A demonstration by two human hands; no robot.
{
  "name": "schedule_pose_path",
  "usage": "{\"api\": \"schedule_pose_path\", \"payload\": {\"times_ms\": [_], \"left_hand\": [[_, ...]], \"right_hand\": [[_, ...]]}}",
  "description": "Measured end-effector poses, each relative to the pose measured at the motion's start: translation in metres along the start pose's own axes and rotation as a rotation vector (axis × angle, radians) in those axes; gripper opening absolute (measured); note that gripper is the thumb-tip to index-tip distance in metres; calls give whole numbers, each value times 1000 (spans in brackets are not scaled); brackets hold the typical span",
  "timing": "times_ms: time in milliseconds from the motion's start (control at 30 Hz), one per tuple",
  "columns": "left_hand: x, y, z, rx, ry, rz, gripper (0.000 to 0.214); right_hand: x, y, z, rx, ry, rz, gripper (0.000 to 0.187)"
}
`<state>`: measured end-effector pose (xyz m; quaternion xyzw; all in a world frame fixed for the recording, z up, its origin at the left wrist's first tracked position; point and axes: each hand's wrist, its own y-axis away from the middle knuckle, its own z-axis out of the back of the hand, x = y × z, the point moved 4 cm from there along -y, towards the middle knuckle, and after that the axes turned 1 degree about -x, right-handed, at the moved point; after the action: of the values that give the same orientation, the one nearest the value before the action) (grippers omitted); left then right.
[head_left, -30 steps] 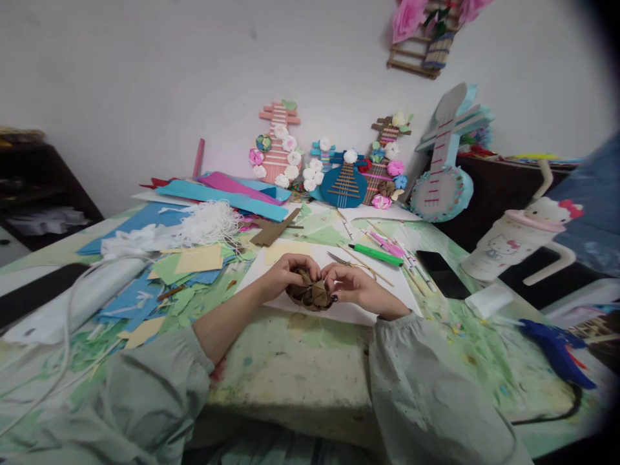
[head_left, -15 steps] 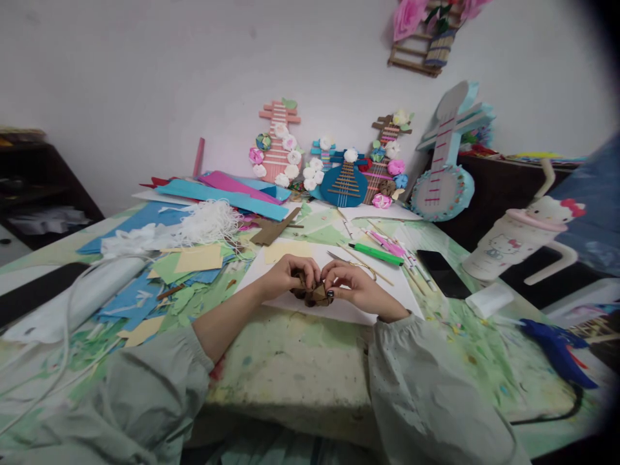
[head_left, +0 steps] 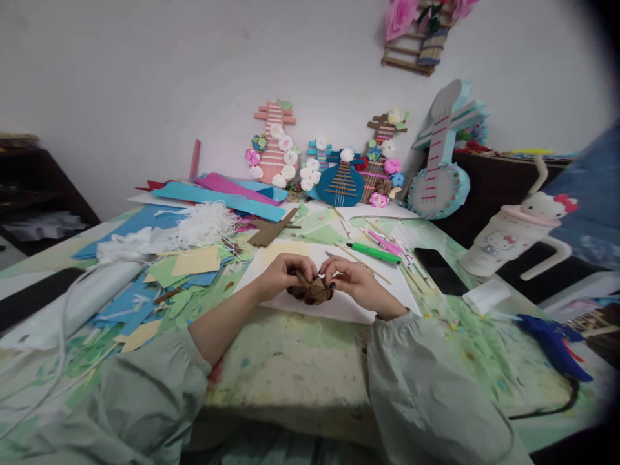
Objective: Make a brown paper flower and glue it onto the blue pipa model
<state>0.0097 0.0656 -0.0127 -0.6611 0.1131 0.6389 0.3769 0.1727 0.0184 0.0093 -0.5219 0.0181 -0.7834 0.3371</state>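
A brown paper flower [head_left: 310, 292] sits between both my hands, over a white sheet [head_left: 339, 309] on the table. My left hand [head_left: 282, 273] curls round its left side, fingers pinched on the petals. From the right, my right hand [head_left: 352, 279], with dark nails, pinches the flower's top. Just behind my right hand lie scissors [head_left: 339, 258], partly hidden by it.
A green marker [head_left: 374, 252], pink pens and sticks lie right of the sheet, with a black phone [head_left: 438, 270] and a cartoon cat cup [head_left: 514, 232] beyond. Paper scraps [head_left: 184, 271] cover the left. Craft guitars [head_left: 343, 175] lean on the wall. A blue glue gun [head_left: 552, 334] lies right.
My fingers have shifted on the brown flower, turning and pressing its petals; the hands stay in the same spot. The view has drifted slightly.
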Motion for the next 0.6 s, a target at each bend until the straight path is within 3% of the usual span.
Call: {"api": "schedule_pose_path", "payload": {"times_ms": [133, 233, 433, 600], "left_hand": [[0, 0, -1, -19, -43, 36, 40], [-2, 0, -3, -22, -86, 6, 54], [-1, 2, -5, -144, -77, 110, 44], [-2, 3, -7, -215, -51, 134, 34]], "right_hand": [[8, 0, 3, -135, 247, 85, 14], [10, 1, 2, -153, 308, 138, 17], [8, 2, 1, -273, 370, 112, 18], [-3, 2, 3, -342, 428, -46, 11]]}}
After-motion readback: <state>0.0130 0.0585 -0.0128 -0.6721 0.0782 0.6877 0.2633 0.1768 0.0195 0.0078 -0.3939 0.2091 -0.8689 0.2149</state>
